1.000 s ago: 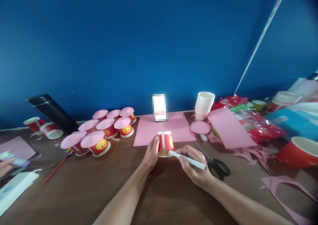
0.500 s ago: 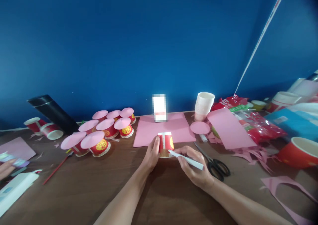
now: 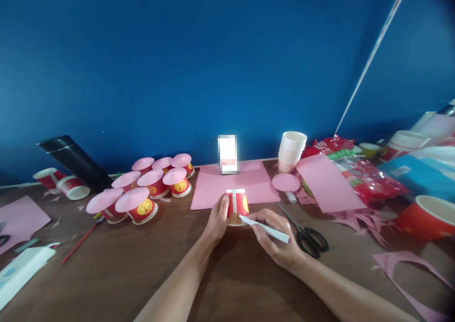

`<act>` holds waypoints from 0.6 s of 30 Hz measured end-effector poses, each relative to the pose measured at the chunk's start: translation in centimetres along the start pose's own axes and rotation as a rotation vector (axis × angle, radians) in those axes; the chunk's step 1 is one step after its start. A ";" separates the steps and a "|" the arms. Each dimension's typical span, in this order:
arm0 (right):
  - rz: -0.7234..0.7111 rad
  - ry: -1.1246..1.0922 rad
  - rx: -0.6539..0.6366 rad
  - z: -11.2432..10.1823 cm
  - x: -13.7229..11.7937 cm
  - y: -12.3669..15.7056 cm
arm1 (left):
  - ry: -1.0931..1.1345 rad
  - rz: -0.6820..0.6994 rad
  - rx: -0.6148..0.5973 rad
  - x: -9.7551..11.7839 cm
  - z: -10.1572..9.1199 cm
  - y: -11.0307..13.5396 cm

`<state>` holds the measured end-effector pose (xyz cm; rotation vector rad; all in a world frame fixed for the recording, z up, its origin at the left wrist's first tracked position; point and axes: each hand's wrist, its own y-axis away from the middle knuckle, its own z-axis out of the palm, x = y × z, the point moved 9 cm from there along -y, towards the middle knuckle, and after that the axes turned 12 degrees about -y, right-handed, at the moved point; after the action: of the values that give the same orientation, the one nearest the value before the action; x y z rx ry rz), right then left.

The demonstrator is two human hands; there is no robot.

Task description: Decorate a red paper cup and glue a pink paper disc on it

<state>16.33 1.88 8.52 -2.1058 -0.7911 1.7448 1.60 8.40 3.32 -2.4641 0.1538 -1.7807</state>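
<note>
My left hand (image 3: pixel 217 220) is closed round the left side of a red paper cup (image 3: pixel 237 202), which stands upside down with a white strip and a yellow emblem on its side. Held like a pen in my right hand (image 3: pixel 279 234) is a slim white marker (image 3: pixel 268 230). Its tip is at the lower part of the cup, over a brownish patch near the rim; contact is too fine to tell. Behind the cup lies a pink paper sheet (image 3: pixel 213 184). Black-handled scissors (image 3: pixel 308 237) lie just right of my right hand.
Several red cups topped with pink paper cones (image 3: pixel 135 200) stand at left, near a black flask (image 3: pixel 76 158). A stack of white cups (image 3: pixel 292 151), a pink paper disc (image 3: pixel 286 183) and red plastic packaging (image 3: pixel 377 182) are at right. A red-handled brush (image 3: pixel 80 243) lies left.
The marker's tip has shifted slightly left along the lower part of the cup. Another person's hand with a purple item has left the view at far left.
</note>
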 end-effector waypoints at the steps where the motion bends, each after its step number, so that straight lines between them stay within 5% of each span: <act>1: 0.006 0.003 -0.005 0.1 0.1 0.0 | -0.003 0.001 -0.002 0.0 0.0 0.0; 18: 0.068 0.014 0.065 -0.8 0.3 0.6 | 0.060 -0.049 0.043 0.0 0.2 0.4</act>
<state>17.31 1.71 8.12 -2.1234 -0.6562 1.7629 1.73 7.98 3.19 -2.4064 0.0589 -1.8587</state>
